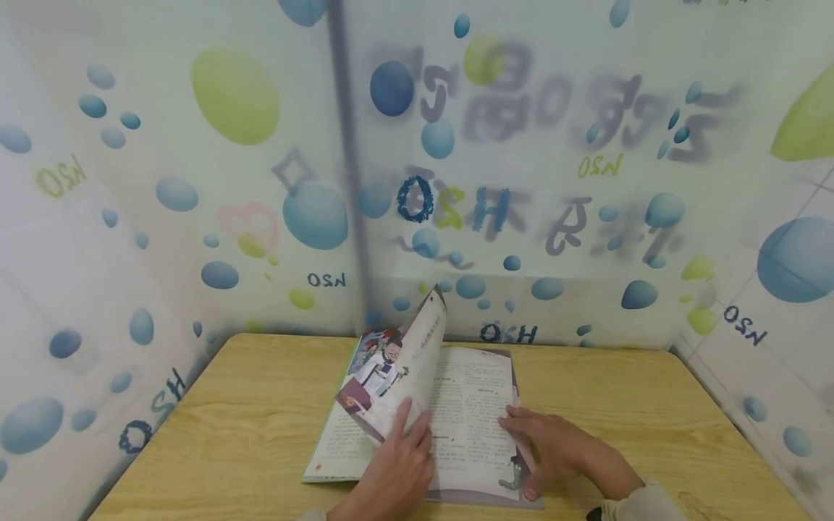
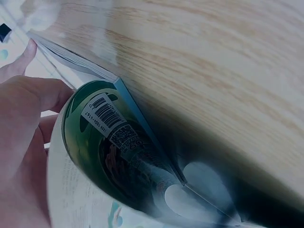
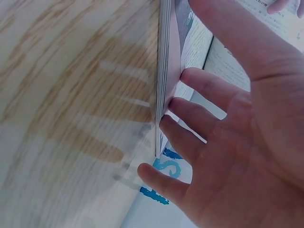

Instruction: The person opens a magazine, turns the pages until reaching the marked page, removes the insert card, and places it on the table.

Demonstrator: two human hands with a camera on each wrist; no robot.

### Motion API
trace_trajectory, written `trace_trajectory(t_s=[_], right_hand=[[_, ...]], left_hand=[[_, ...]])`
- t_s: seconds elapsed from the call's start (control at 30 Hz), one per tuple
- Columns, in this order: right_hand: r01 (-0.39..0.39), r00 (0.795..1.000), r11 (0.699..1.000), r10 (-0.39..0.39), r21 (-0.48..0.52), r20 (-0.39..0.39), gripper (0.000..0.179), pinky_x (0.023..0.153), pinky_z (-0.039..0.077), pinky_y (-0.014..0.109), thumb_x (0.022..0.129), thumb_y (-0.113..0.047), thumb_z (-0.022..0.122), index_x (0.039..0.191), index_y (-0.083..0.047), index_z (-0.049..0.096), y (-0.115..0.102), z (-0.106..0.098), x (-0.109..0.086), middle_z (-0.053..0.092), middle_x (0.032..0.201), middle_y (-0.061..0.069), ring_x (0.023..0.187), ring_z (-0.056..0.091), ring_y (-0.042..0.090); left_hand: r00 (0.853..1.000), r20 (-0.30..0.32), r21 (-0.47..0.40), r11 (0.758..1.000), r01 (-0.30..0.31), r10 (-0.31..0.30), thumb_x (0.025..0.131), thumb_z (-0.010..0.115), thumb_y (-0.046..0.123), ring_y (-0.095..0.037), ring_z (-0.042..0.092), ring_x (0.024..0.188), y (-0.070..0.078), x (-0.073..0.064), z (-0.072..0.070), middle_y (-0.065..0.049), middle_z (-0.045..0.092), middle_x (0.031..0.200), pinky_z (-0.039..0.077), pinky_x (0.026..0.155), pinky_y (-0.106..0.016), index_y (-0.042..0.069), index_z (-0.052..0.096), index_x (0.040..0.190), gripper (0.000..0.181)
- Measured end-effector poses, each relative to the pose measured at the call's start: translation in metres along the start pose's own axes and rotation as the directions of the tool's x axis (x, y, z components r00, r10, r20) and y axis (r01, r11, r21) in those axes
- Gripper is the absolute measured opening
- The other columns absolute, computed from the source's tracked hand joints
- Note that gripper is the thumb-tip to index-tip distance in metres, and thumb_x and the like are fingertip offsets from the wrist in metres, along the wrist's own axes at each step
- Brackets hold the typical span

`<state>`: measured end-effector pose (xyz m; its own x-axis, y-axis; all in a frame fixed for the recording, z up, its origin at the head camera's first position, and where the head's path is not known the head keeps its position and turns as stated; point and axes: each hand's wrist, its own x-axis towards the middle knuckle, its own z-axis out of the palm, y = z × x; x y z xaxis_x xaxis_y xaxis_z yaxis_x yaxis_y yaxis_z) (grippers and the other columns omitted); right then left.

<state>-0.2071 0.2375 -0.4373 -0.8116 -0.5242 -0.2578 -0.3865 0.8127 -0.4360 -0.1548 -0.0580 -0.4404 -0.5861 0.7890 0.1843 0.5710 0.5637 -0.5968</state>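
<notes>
A magazine point(image 1: 472, 405) lies spread on the wooden table, with printed text on its right-hand page. One leaf point(image 1: 420, 354) with a drawn robed figure rises and curls over toward the left. My left hand point(image 1: 397, 463) touches the lower part of this leaf, fingers stretched along it. The left wrist view shows a green curved sheet with a barcode point(image 2: 105, 114) beside the fingers. My right hand point(image 1: 554, 449) rests at the right edge of the pages, thumb spread near the lower corner. In the right wrist view its fingertips point(image 3: 173, 102) meet the page edges.
The wooden table point(image 1: 215, 434) extends to both sides of the magazine. A pale curtain point(image 1: 260, 181) with blue and green drops and lettering hangs behind it and at both sides.
</notes>
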Motion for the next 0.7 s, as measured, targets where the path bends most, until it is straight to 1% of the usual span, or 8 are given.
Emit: trace_trajectory(t_s=[0.17, 0.23, 0.3, 0.37, 0.47, 0.57, 0.7], right_hand=[[-0.011, 1.000, 1.000, 0.011, 0.002, 0.001, 0.107, 0.108, 0.028, 0.068, 0.056, -0.053, 0.091, 0.147, -0.015, 0.050, 0.0004, 0.0014, -0.0003, 0.035, 0.158, 0.012, 0.144, 0.032, 0.042], [-0.015, 1.000, 1.000, 0.015, 0.006, 0.002, 0.107, 0.108, 0.028, 0.068, 0.056, -0.053, 0.091, 0.147, -0.015, 0.050, 0.0004, 0.0016, 0.0000, 0.035, 0.158, 0.012, 0.144, 0.031, 0.042], [-0.019, 1.000, 1.000, 0.019, 0.010, 0.003, 0.107, 0.108, 0.028, 0.068, 0.056, -0.052, 0.091, 0.147, -0.015, 0.050, 0.0004, 0.0016, 0.0005, 0.035, 0.159, 0.011, 0.144, 0.031, 0.042], [-0.028, 1.000, 0.999, 0.028, 0.017, 0.006, 0.107, 0.108, 0.027, 0.068, 0.056, -0.051, 0.092, 0.148, -0.016, 0.049, 0.0004, 0.0017, 0.0009, 0.035, 0.159, 0.011, 0.144, 0.031, 0.042], [-0.043, 0.999, 0.999, 0.043, 0.019, 0.011, 0.107, 0.109, 0.027, 0.067, 0.055, -0.052, 0.092, 0.148, -0.017, 0.049, 0.0005, 0.0018, 0.0016, 0.034, 0.159, 0.010, 0.145, 0.030, 0.041], [-0.056, 0.998, 0.998, 0.056, 0.020, 0.015, 0.107, 0.109, 0.027, 0.067, 0.056, -0.052, 0.091, 0.148, -0.019, 0.049, 0.0004, 0.0017, 0.0014, 0.034, 0.160, 0.008, 0.145, 0.029, 0.041], [-0.059, 0.998, 0.998, 0.058, 0.027, 0.019, 0.107, 0.108, 0.027, 0.068, 0.056, -0.051, 0.091, 0.148, -0.019, 0.049, 0.0001, 0.0014, 0.0001, 0.034, 0.160, 0.008, 0.145, 0.029, 0.042]], left_hand=[[0.998, -0.053, 0.005, 1.000, 0.017, -0.017, 0.085, 0.064, 0.037, -0.028, 0.055, 0.126, 0.0007, -0.0020, 0.0027, -0.005, 0.072, 0.111, 0.032, 0.109, -0.061, 0.018, 0.077, 0.085, 0.023], [0.998, -0.054, -0.004, 1.000, 0.024, -0.024, 0.084, 0.064, 0.036, -0.028, 0.056, 0.124, 0.0005, -0.0024, 0.0030, -0.006, 0.072, 0.109, 0.034, 0.108, -0.060, 0.017, 0.077, 0.085, 0.023], [0.999, -0.028, -0.016, 0.999, 0.028, -0.029, 0.085, 0.065, 0.036, -0.027, 0.055, 0.124, 0.0000, -0.0025, 0.0029, -0.005, 0.072, 0.109, 0.035, 0.107, -0.060, 0.017, 0.077, 0.086, 0.022], [0.999, 0.018, -0.029, 0.999, 0.033, -0.033, 0.086, 0.065, 0.038, -0.026, 0.054, 0.126, -0.0002, -0.0027, 0.0022, -0.003, 0.072, 0.112, 0.037, 0.106, -0.061, 0.019, 0.077, 0.090, 0.023], [0.995, 0.085, -0.056, 0.997, 0.052, -0.047, 0.087, 0.066, 0.043, -0.024, 0.053, 0.127, -0.0006, -0.0027, 0.0009, 0.000, 0.070, 0.114, 0.038, 0.104, -0.062, 0.021, 0.077, 0.094, 0.026], [0.991, 0.111, -0.092, 0.993, 0.078, -0.068, 0.086, 0.069, 0.044, -0.023, 0.053, 0.126, -0.0004, -0.0027, 0.0008, -0.001, 0.069, 0.115, 0.041, 0.100, -0.062, 0.020, 0.077, 0.095, 0.027], [0.986, 0.141, -0.168, 0.979, 0.114, -0.090, 0.084, 0.072, 0.042, -0.023, 0.052, 0.126, -0.0002, -0.0034, 0.0013, -0.005, 0.066, 0.119, 0.048, 0.092, -0.059, 0.016, 0.076, 0.100, 0.030]])
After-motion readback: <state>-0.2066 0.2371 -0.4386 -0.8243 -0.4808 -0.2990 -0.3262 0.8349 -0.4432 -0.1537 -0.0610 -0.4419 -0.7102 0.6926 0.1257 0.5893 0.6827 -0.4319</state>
